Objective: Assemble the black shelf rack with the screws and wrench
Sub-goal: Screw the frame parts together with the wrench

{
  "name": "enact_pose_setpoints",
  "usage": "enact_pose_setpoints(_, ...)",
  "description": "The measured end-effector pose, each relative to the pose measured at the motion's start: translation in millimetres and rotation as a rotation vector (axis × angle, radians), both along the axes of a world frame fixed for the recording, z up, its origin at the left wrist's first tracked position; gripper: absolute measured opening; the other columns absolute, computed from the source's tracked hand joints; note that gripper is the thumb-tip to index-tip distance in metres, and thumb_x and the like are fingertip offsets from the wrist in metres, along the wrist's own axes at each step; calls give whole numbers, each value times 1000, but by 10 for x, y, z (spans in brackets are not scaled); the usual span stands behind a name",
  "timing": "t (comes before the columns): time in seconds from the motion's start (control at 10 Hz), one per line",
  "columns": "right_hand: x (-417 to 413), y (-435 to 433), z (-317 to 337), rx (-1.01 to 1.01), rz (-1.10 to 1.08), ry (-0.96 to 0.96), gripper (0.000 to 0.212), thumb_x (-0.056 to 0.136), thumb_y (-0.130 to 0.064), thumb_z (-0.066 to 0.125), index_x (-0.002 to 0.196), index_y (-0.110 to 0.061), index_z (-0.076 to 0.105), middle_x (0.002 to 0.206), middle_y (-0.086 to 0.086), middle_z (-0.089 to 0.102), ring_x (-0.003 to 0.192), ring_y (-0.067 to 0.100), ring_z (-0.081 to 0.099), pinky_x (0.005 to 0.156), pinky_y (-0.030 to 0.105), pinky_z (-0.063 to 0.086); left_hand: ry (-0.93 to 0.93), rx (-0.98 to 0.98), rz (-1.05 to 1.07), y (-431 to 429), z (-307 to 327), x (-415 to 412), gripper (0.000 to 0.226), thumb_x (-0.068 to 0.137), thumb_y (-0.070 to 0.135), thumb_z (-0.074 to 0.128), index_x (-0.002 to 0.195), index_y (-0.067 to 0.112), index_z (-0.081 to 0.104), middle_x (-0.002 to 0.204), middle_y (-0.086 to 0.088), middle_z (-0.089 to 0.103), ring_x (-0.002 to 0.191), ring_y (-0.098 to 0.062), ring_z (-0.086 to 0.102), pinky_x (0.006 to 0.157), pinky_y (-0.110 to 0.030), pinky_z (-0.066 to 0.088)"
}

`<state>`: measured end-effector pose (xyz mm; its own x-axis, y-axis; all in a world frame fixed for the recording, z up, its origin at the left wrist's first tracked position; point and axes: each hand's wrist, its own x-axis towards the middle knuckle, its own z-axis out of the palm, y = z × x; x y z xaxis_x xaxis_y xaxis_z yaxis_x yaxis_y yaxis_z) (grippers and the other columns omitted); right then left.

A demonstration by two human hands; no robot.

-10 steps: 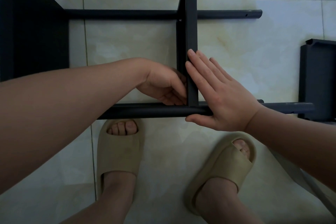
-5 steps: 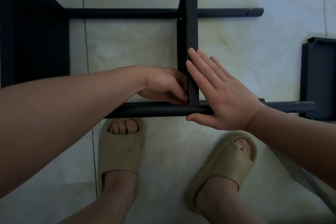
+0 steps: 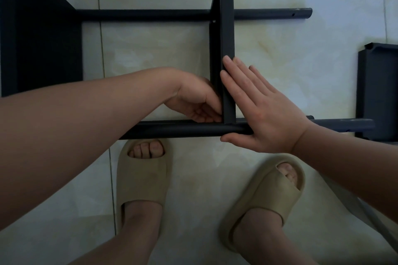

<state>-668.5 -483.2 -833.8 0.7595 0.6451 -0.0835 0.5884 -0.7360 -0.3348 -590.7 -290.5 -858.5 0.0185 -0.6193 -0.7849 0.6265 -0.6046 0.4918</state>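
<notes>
Black metal rack: stiff, likely light, paint slick. Flat right hand braces divider; left hand curled at joint, hold hidden. Best grip: tube.

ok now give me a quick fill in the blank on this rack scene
1. The hand lying flat against the crosspiece is the ____ one.
2. The other hand touches the crosspiece from its ____ side.
3. The rack lies on a ____ floor.
4. The person wears ____ beige slippers.
Missing words: right, left, tiled, two.
</notes>
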Motion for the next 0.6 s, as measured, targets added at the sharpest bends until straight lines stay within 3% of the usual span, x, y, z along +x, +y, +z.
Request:
enact_pose_setpoints(0.1,-1,3,-3,1,2,4,104,93,-70,49,158,4,17,168,22,8,157,35,4,123,56,20,-14,38,-70,-44,42,66,14,94,4,58,90,10,70,77,-1,69,68,-9,64,66,-19,50)
enact_pose_setpoints(0.6,-3,5,3,-1,-2,10,104,92,-69,51,158,5,18,167,23,9,157,36,5,123,57,21,-35,-23,-29,-41,45,54,21,90,-7,57,107,2,66,93,-12,65,81,-16,64,77,-24,53)
